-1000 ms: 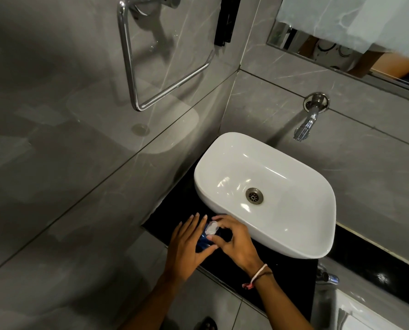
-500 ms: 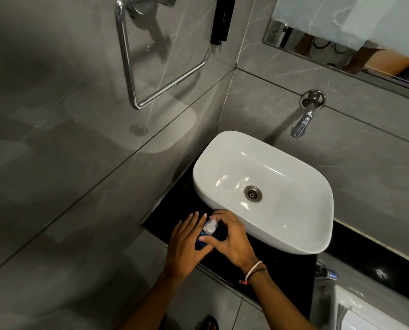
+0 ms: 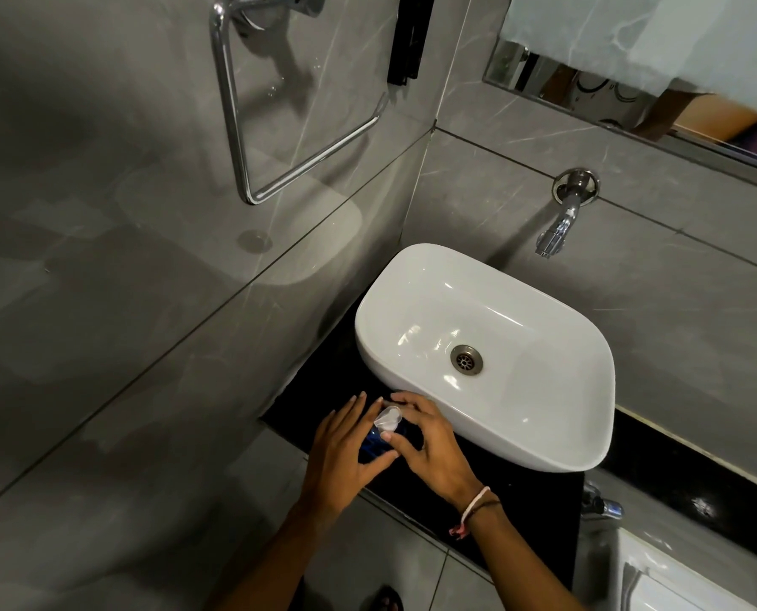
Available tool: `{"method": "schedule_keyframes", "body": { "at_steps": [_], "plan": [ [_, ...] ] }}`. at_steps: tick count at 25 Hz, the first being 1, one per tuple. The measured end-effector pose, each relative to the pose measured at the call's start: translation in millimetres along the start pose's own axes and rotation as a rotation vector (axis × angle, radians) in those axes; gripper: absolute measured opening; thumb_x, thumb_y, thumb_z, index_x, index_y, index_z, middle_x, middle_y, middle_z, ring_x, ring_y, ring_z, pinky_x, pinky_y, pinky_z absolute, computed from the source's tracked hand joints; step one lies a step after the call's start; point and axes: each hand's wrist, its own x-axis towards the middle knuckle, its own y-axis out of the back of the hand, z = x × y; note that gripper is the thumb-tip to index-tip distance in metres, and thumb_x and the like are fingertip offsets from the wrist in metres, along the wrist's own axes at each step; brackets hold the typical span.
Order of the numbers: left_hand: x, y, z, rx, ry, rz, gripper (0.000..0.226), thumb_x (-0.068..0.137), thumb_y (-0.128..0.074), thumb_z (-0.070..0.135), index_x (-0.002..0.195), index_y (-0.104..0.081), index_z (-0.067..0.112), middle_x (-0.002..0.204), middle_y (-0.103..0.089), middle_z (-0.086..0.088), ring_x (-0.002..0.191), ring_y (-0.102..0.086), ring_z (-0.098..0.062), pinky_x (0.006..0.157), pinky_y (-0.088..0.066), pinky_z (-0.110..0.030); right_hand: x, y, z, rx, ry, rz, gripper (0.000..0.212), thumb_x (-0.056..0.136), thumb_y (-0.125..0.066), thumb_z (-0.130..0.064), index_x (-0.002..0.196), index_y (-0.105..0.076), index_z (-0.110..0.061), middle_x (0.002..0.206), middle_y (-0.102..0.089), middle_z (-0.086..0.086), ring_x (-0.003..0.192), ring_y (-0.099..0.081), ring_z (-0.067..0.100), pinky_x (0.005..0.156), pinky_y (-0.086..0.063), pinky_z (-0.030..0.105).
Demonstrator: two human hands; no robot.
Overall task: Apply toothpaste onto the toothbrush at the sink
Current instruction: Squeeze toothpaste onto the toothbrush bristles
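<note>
2 hands (image 3: pixel 350 452), 1 sink (image 3: pixel 544 452), 1 tap (image 3: pixel 559 222), 1 towel ring (image 3: pixel 235 125), 1 mirror (image 3: pixel 632 103), 1 blue container (image 3: pixel 374 441).

No text, label, brand, number or sign can be read anywhere in the view. The blue object (image 3: pixel 374 441) held between the hands is too small and too covered for any print on it to be made out.
</note>
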Motion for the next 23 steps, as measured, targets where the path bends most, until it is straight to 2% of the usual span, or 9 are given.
{"method": "schedule_keyframes", "body": {
  "at_steps": [2,5,7,9,10,14,16,20,23],
  "plan": [
    [-0.1,-0.4,1.5,0.007,0.005,0.006,0.079,0.076,-0.077,0.053,0.142,-0.05,0.019,0.147,-0.051,-0.01,0.137,-0.044,-0.027,0.103,-0.045,-0.054,-0.2,-0.5,-2.4,-0.04,0.018,0.016,0.03,0.094,-0.071,-0.031,0.123,-0.071,-0.025,0.129,-0.063,-0.008,0.123,-0.053,0.006,0.108,-0.044,0.022],
    [-0.5,0.0,1.2,0.033,-0.007,0.018,0.079,0.073,-0.08,0.05,0.141,-0.052,0.018,0.145,-0.053,-0.011,0.136,-0.046,-0.028,0.101,-0.047,-0.055,-3.1,-4.9,-7.7,-0.156,0.015,0.083,0.029,0.094,-0.07,-0.037,0.12,-0.073,-0.023,0.119,-0.068,-0.006,0.114,-0.057,0.01,0.099,-0.051,0.03],
    [-1.2,-0.1,1.1,0.056,-0.012,0.019,0.08,0.073,-0.082,0.048,0.14,-0.052,0.017,0.145,-0.053,-0.012,0.135,-0.047,-0.029,0.1,-0.048,-0.055,-4.4,-5.5,-5.6,-0.135,0.021,0.099,0.031,0.094,-0.071,-0.037,0.122,-0.071,-0.023,0.126,-0.065,-0.007,0.12,-0.054,0.007,0.103,-0.048,0.025],
    [-2.0,-0.4,1.5,0.086,-0.019,0.021,0.08,0.072,-0.082,0.046,0.14,-0.052,0.017,0.146,-0.051,-0.013,0.136,-0.046,-0.03,0.102,-0.047,-0.056,-5.7,-5.6,-5.4,-0.071,0.041,0.05,0.031,0.096,-0.068,-0.032,0.126,-0.068,-0.023,0.139,-0.055,-0.009,0.13,-0.047,0.003,0.111,-0.037,0.014],
    [-2.3,-0.6,1.7,0.098,-0.022,0.026,0.08,0.073,-0.082,0.047,0.14,-0.051,0.016,0.147,-0.05,-0.013,0.136,-0.044,-0.03,0.103,-0.046,-0.056,-5.8,-6.0,-6.0,-0.071,0.055,0.036,0.029,0.098,-0.067,-0.029,0.126,-0.068,-0.023,0.141,-0.054,-0.009,0.131,-0.046,0.003,0.112,-0.034,0.012],
    [-1.6,-1.5,1.3,0.107,-0.032,0.045,0.08,0.072,-0.082,0.047,0.14,-0.052,0.016,0.148,-0.048,-0.014,0.137,-0.043,-0.031,0.105,-0.044,-0.055,-2.5,-7.2,-10.0,-0.227,0.06,0.125,0.027,0.094,-0.069,-0.038,0.118,-0.074,-0.026,0.121,-0.069,-0.009,0.113,-0.056,0.011,0.101,-0.047,0.031],
    [-1.2,-1.1,-0.7,0.12,-0.038,0.047,0.08,0.072,-0.082,0.049,0.139,-0.053,0.017,0.147,-0.049,-0.013,0.137,-0.044,-0.031,0.105,-0.044,-0.055,-0.7,-6.1,-11.3,-0.239,0.043,0.152,0.03,0.091,-0.071,-0.042,0.117,-0.075,-0.026,0.117,-0.07,-0.008,0.111,-0.056,0.011,0.098,-0.047,0.03],
    [-2.8,-3.7,-0.8,0.126,-0.019,0.043,0.077,0.075,-0.078,0.051,0.139,-0.053,0.018,0.148,-0.049,-0.01,0.138,-0.043,-0.028,0.106,-0.044,-0.054,-6.0,-5.9,-6.8,-0.092,0.069,0.098,0.029,0.096,-0.069,-0.03,0.125,-0.07,-0.027,0.135,-0.057,-0.012,0.125,-0.047,0.004,0.109,-0.038,0.016],
    [-3.5,-5.6,1.0,0.14,0.006,0.052,0.074,0.078,-0.072,0.056,0.139,-0.054,0.018,0.148,-0.05,-0.008,0.138,-0.043,-0.027,0.107,-0.042,-0.053,-4.4,-6.5,-7.2,-0.13,0.074,0.082,0.025,0.099,-0.064,-0.026,0.123,-0.07,-0.023,0.13,-0.063,-0.008,0.122,-0.051,0.008,0.108,-0.044,0.026]
  ]
}}
